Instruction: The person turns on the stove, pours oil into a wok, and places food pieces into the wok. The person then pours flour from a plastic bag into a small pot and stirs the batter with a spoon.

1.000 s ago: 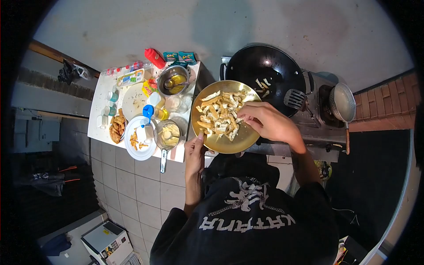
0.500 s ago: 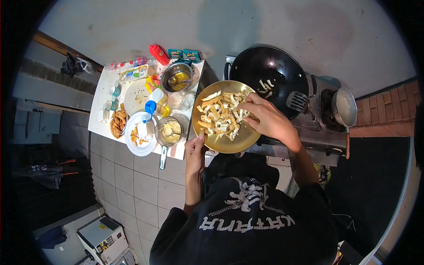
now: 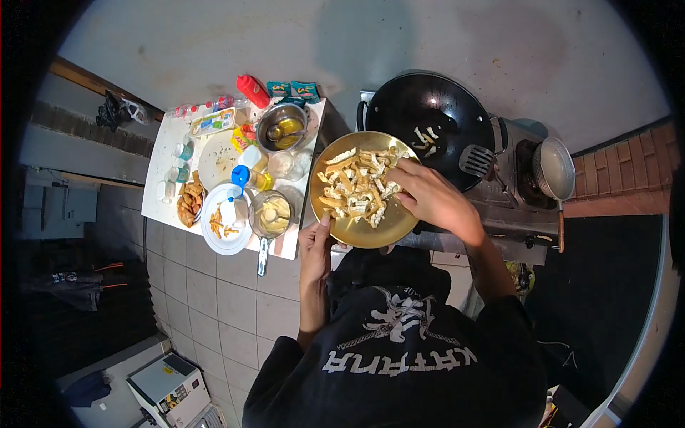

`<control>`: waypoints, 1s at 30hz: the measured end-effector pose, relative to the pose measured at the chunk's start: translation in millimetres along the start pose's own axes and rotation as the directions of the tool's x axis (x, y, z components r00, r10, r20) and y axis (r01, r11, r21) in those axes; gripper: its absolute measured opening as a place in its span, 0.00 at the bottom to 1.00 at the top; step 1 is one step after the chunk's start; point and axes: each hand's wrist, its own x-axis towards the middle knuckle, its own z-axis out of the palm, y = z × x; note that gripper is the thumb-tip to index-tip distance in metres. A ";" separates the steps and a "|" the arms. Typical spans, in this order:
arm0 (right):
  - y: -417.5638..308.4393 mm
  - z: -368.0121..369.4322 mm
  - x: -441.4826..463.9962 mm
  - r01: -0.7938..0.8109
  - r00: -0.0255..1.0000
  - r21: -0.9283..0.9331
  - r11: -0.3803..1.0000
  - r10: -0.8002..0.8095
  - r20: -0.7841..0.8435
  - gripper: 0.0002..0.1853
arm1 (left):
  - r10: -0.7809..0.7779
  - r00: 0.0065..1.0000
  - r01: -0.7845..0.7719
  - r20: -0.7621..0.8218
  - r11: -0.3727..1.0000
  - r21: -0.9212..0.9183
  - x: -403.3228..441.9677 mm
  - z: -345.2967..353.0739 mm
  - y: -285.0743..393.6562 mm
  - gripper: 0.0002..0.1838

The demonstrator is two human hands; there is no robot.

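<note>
My left hand (image 3: 315, 242) grips the near-left rim of a round gold-coloured plate (image 3: 349, 232), thumb on top and fingers underneath. A heap of white-and-brown strips (image 3: 357, 187), perhaps fried tofu, lies on the plate. Over the plate's right side, my right hand (image 3: 435, 203) has its fingers bent down and closed on strips at the edge of the heap; the fingertips are partly hidden. Beyond the plate, a black wok (image 3: 417, 107) sits on the stove with several similar strips (image 3: 427, 139) in it. A slotted spatula (image 3: 476, 160) rests at the wok's right rim.
A small pan (image 3: 555, 167) stands on the right burner. The white table (image 3: 163, 146) at left carries a steel bowl with a ladle (image 3: 282, 128), a saucepan (image 3: 271, 214), a white plate (image 3: 227, 246), a red bottle (image 3: 253, 91) and several jars.
My right hand's fingers have closed up slightly and shifted a little at the heap's right edge. My left hand keeps its hold on the plate. The view has shifted slightly.
</note>
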 end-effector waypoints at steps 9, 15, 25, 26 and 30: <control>-3.8 -2.9 -4.8 0.089 0.995 -0.005 0.996 -0.089 -0.053 0.09 | 0.005 1.000 -0.005 -0.026 1.000 0.001 -0.9 1.2 -3.0 0.19; 0.0 -21.7 -4.4 0.049 0.998 0.209 0.977 -0.038 -0.055 0.08 | 0.002 1.000 -0.001 -0.026 1.000 0.018 -1.1 3.2 0.8 0.19; 42.7 -56.1 7.2 0.123 0.971 0.374 0.919 -0.033 -0.239 0.05 | -0.005 0.999 0.006 -0.052 1.000 0.011 -2.7 -2.2 -1.1 0.18; 46.2 -62.5 7.0 0.085 0.969 0.418 0.905 0.022 -0.244 0.04 | -0.009 0.998 0.009 -0.061 1.000 0.006 -3.3 -1.0 -0.3 0.18; 76.5 -78.5 7.7 -0.021 0.964 0.460 0.888 0.141 -0.227 0.03 | -0.003 0.997 0.001 -0.080 1.000 -0.014 -4.8 0.9 2.9 0.18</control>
